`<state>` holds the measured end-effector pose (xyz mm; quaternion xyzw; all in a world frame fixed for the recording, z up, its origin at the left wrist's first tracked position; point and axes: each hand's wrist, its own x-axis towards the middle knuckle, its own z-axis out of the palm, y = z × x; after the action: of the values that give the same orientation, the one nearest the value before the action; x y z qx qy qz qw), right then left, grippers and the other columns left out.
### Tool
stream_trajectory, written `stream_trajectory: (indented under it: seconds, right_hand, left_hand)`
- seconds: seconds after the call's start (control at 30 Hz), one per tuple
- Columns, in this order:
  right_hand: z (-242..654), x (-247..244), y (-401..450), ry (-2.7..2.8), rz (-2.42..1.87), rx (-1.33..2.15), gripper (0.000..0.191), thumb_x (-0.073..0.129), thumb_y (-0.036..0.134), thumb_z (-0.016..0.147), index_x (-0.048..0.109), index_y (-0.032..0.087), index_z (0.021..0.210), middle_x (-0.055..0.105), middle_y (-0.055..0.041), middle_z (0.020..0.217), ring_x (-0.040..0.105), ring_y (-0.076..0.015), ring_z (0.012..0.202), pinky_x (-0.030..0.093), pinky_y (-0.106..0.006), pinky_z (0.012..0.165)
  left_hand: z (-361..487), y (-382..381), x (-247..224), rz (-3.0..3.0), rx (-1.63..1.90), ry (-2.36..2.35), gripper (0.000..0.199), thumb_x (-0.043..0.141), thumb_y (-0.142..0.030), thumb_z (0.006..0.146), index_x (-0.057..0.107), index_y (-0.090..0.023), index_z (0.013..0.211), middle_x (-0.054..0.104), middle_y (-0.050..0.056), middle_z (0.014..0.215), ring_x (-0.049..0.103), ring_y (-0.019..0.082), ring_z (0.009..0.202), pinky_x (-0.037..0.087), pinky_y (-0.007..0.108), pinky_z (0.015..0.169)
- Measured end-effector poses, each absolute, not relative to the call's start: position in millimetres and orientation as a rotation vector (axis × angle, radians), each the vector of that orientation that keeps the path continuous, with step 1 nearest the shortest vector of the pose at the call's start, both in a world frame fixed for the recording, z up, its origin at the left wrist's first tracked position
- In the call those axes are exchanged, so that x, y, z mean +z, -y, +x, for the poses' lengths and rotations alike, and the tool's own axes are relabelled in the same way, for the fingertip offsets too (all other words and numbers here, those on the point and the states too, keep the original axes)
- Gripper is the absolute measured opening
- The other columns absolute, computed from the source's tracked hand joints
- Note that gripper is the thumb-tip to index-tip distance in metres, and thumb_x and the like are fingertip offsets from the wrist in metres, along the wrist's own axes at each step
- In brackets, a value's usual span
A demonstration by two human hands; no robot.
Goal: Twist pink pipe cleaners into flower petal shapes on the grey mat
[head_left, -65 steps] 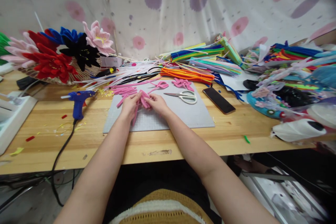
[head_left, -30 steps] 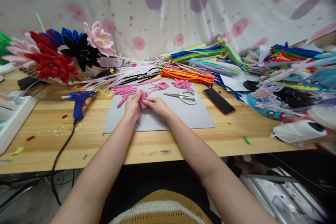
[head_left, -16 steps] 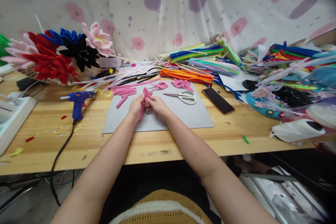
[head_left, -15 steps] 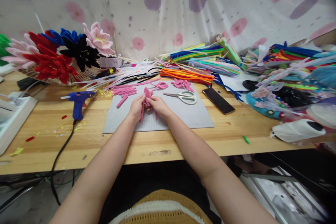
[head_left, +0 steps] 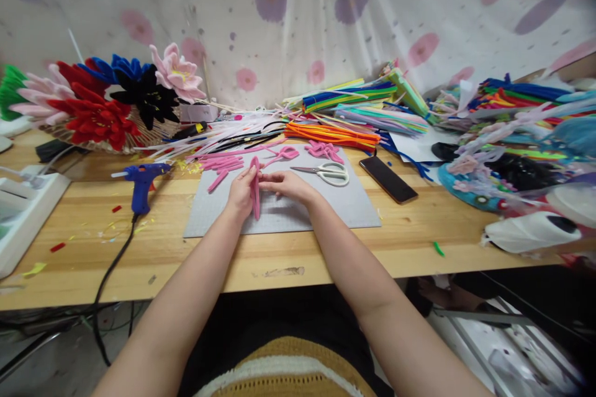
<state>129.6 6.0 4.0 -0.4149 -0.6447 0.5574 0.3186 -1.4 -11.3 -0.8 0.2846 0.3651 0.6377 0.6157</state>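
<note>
My left hand is closed on a folded pink pipe cleaner, which stands nearly upright with its ends hanging below the fingers. Just to the right, my right hand has its fingers stretched toward the pipe cleaner; whether the tips touch it I cannot tell. Both hands are over a grey cutting mat. Short pink pieces lie on the mat's left. Beyond the hands are a looped pink pipe cleaner and a pink bundle of shaped pieces. White-handled scissors rest to the right.
A blue glue gun with its cord stands left, near a white power strip. Fuzzy flowers fill the back left. Bundled pipe cleaners line the back. A phone and a white roll lie right.
My right hand has moved slightly right, and its fingers have come off the pink pipe cleaner's side. The pipe cleaner's legs, spread before, now hang close together in my left hand.
</note>
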Motion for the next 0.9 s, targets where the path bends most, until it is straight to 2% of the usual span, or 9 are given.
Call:
stream_trajectory:
  seconds: [0.17, 0.3, 0.47, 0.6, 0.7, 0.77, 0.9]
  right_hand:
    - [132.1, 3.2, -12.4, 1.398, -1.023, 1.313, 0.034, 0.06, 0.044, 0.068, 0.065, 0.017, 0.087, 0.061, -0.0001, 0.079, 0.046, -0.0063, 0.061, 0.032, -0.016, 0.047]
    - [126.5, -1.6, -11.3, 1.385, -1.065, 1.377, 0.036, 0.064, 0.048, 0.062, 0.065, 0.013, 0.071, 0.056, 0.0002, 0.063, 0.044, -0.0069, 0.056, 0.03, -0.019, 0.048]
    - [126.2, -8.1, -15.6, 1.242, -1.14, 1.279, 0.037, 0.064, 0.049, 0.061, 0.063, 0.012, 0.066, 0.048, 0.0019, 0.052, 0.04, -0.0075, 0.052, 0.03, -0.02, 0.048]
    - [127.6, -14.9, -23.4, 1.135, -1.166, 1.193, 0.038, 0.064, 0.05, 0.059, 0.064, 0.014, 0.071, 0.042, 0.0048, 0.05, 0.03, -0.0055, 0.047, 0.024, -0.021, 0.044]
    - [126.2, -15.6, -23.8, 1.115, -1.14, 1.204, 0.038, 0.064, 0.051, 0.059, 0.063, 0.014, 0.07, 0.036, 0.0063, 0.048, 0.024, -0.0043, 0.044, 0.02, -0.02, 0.041]
    - [125.1, -13.4, -21.3, 1.174, -1.113, 1.26, 0.038, 0.063, 0.052, 0.06, 0.061, 0.015, 0.069, 0.035, 0.0068, 0.047, 0.023, -0.0038, 0.042, 0.019, -0.02, 0.04]
    - [124.7, -8.0, -15.5, 1.327, -1.08, 1.407, 0.037, 0.066, 0.049, 0.059, 0.059, 0.014, 0.065, 0.035, 0.0071, 0.046, 0.023, -0.0032, 0.041, 0.018, -0.02, 0.04]
  left_hand:
    - [-2.2, 11.9, -5.2, 0.757, 1.348, -0.919, 0.024, 0.07, -0.031, 0.065, 0.065, -0.012, 0.079, 0.054, -0.003, 0.057, 0.052, 0.007, 0.05, 0.046, 0.023, 0.059]
    - [2.6, 12.6, -10.2, 0.89, 1.21, -0.983, 0.025, 0.071, -0.035, 0.064, 0.062, -0.011, 0.063, 0.055, -0.001, 0.055, 0.047, 0.006, 0.045, 0.043, 0.021, 0.053]
    - [5.8, 14.2, -5.2, 0.827, 1.053, -0.946, 0.022, 0.069, -0.031, 0.066, 0.064, -0.01, 0.067, 0.059, 0.003, 0.06, 0.044, 0.005, 0.044, 0.04, 0.02, 0.047]
    - [9.0, 14.2, -7.3, 0.855, 1.156, -1.076, 0.021, 0.069, -0.03, 0.066, 0.064, -0.01, 0.064, 0.058, 0.002, 0.056, 0.041, 0.004, 0.041, 0.04, 0.019, 0.045]
    - [11.2, 12.6, -14.9, 0.981, 1.253, -1.172, 0.024, 0.067, -0.035, 0.068, 0.061, -0.013, 0.06, 0.051, -0.002, 0.046, 0.039, 0.005, 0.037, 0.039, 0.02, 0.041]
    - [11.7, 11.6, -19.3, 1.044, 1.294, -1.196, 0.027, 0.064, -0.037, 0.07, 0.057, -0.014, 0.056, 0.045, -0.004, 0.041, 0.037, 0.005, 0.035, 0.037, 0.019, 0.039]
    - [11.1, 12.3, -18.6, 1.002, 1.326, -1.17, 0.03, 0.063, -0.036, 0.071, 0.053, -0.015, 0.053, 0.044, -0.004, 0.044, 0.035, 0.004, 0.036, 0.035, 0.018, 0.038]
